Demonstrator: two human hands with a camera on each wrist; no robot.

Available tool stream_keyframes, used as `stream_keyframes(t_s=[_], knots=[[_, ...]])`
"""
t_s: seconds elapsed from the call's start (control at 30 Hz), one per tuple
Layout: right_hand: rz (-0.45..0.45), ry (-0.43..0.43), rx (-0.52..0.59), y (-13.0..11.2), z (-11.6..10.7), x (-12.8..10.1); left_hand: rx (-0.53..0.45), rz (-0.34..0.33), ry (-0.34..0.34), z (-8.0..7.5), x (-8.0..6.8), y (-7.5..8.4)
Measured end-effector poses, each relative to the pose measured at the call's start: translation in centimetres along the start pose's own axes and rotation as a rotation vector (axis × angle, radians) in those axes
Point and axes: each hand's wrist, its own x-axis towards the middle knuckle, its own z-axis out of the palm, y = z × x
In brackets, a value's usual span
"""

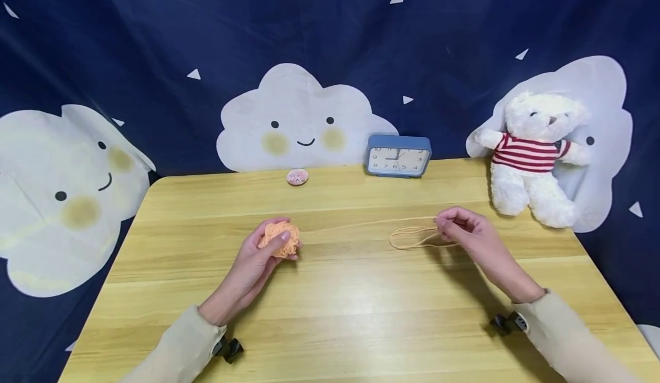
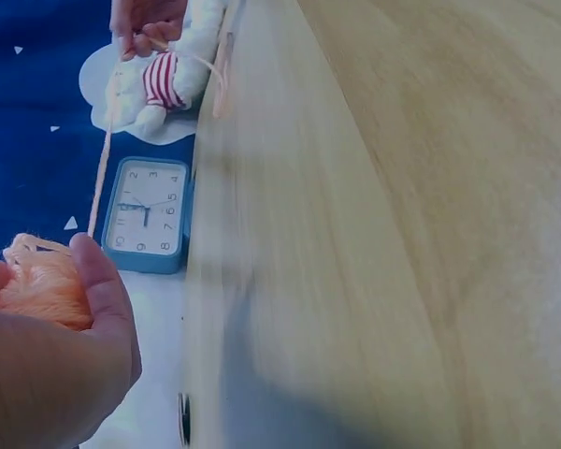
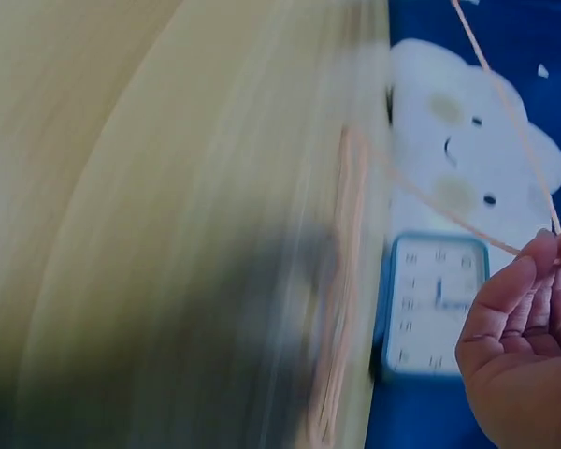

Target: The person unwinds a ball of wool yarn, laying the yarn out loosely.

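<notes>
A small peach ball of yarn (image 1: 281,240) sits in my left hand (image 1: 256,260), with the thumb across its front and the fingers behind. From the ball a single strand of yarn (image 1: 368,222) runs stretched to my right hand (image 1: 471,235). There thumb and fingertips pinch the strand. Below the pinch, a loose loop of yarn (image 1: 407,247) lies on the table, and in the right wrist view several yarn lengths (image 3: 341,281) lie side by side there. Past the ball, the left wrist view shows the taut strand (image 2: 102,173) rising to the other hand.
On the wooden table (image 1: 330,314), a blue clock (image 1: 398,157) stands at the back edge, with a small round pink tin (image 1: 297,177) to its left. A white teddy bear (image 1: 533,160) in a striped shirt sits at the back right. Behind hangs a dark blue cloud-print curtain (image 1: 330,22).
</notes>
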Motion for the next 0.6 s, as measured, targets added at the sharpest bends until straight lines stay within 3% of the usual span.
stream_keyframes(t_s=[0.33,0.6], knots=[[0.080,0.091,-0.105,1.8,-4.8,-0.1,-0.027,0.020,0.032,-0.1,0.2,-0.4],[0.179,0.055,-0.238,2.7,-7.3,0.8,-0.041,0.024,0.049,0.0,0.3,-0.3]])
